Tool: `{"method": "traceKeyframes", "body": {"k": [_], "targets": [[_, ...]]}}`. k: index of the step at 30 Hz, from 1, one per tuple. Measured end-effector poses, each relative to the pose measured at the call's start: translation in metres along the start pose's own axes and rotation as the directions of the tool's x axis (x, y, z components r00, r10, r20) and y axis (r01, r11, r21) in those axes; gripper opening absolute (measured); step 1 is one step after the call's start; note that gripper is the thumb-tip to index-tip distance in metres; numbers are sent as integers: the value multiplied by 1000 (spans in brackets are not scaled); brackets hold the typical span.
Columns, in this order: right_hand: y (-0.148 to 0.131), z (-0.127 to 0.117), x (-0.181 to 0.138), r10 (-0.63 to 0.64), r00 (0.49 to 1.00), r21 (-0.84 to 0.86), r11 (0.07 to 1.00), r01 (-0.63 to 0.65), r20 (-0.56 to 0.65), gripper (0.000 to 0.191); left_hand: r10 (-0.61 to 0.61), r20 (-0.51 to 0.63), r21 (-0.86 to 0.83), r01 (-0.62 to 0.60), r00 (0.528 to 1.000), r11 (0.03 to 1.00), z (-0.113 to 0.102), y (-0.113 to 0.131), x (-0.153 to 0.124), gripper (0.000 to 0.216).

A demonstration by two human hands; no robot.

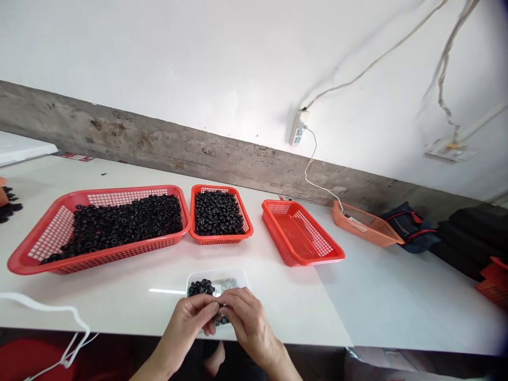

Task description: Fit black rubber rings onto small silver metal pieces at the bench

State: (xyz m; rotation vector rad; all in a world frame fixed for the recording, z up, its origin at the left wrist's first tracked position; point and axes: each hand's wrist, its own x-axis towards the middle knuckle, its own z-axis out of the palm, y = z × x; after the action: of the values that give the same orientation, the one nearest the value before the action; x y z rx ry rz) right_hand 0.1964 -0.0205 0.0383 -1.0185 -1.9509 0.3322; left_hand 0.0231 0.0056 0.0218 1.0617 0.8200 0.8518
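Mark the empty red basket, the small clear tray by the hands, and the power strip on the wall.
empty red basket [298, 233]: head view, on its bare mesh floor.
small clear tray [217, 272]: head view, on its far rim.
power strip [297, 128]: head view, on its white body.

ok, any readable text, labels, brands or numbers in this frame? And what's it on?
No text can be read.
Red strip by the wall, far left: print too blurred.
White card in the orange basket: too small.
Power strip on the wall: markings too small.
Red baskets: no print shows.
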Motion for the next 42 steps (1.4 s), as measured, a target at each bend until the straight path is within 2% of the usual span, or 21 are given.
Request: {"method": "traceKeyframes", "body": {"k": [3, 6, 8, 10, 12, 15, 19, 28, 37, 42], "targets": [[-3, 1, -7, 11, 999, 12, 1000, -11, -42, 23, 11, -31, -21, -12, 999, 1000, 5, -7, -4, 34], [12, 0, -22, 114, 975, 59, 993, -104, -189, 20, -28, -84, -102, 19, 996, 995, 4, -13, -7, 33], [36, -3, -37, 272, 894, 96, 962, -255, -357, 18, -68, -101, -180, 49, 993, 982, -1, -14, -9, 32], [70, -8, -54, 463, 754, 169, 883, -438, -466, 24, -106, -94, -261, 78, 990, 962, -6, -13, -10, 32], [103, -12, -69, 620, 605, 304, 780, -547, -500, 37, -131, -92, -325, 95, 987, 941, -10, -12, -12, 34], [139, -13, -86, 687, 543, 365, 722, -588, -484, 49, -166, -91, -393, 118, 982, 912, -10, -13, -17, 36], [150, -8, -92, 726, 530, 396, 686, -611, -439, 49, -185, -93, -453, 124, 978, 883, -9, -19, -23, 34], [144, -4, -88, 740, 569, 397, 673, -625, -358, 44, -195, -97, -508, 120, 976, 853, -7, -34, -31, 27], [142, -5, -85, 734, 583, 404, 679, -613, -348, 45, -125, -71, -494, 74, 990, 867, -13, -31, -33, 21], [142, -5, -86, 732, 584, 435, 680, -590, -351, 47, -90, -103, -474, 31, 991, 880, -21, -30, -36, 25]]}}
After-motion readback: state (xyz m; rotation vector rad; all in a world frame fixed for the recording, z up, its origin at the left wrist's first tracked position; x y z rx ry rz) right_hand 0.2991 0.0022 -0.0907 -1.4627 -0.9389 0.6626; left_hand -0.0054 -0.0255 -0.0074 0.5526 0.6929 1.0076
